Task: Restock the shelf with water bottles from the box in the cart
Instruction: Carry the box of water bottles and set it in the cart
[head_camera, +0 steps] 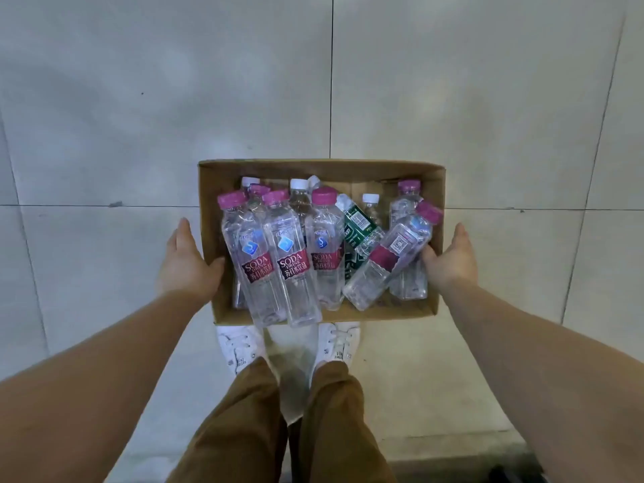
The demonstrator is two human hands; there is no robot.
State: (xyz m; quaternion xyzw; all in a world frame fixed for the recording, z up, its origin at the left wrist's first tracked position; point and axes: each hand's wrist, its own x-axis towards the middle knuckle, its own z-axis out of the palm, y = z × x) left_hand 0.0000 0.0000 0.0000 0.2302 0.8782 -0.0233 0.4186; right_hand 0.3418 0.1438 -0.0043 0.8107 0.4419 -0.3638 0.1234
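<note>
The cardboard box (320,169) was a shallow open-topped tray at frame centre, loaded with clear water bottles (291,259) carrying magenta caps and "SODA DRINK" labels (a few had white caps, one a green label). It sat between the hands: the left hand (186,264) gripped its left wall with the thumb curled over the rim, and the right hand (449,261) gripped its right wall likewise, above white shoes (240,345) on the tiled floor (104,134). The box's long axis ran left to right across the frame; most bottles stood cap-up, while one at right leaned with its cap toward the upper right.
</note>
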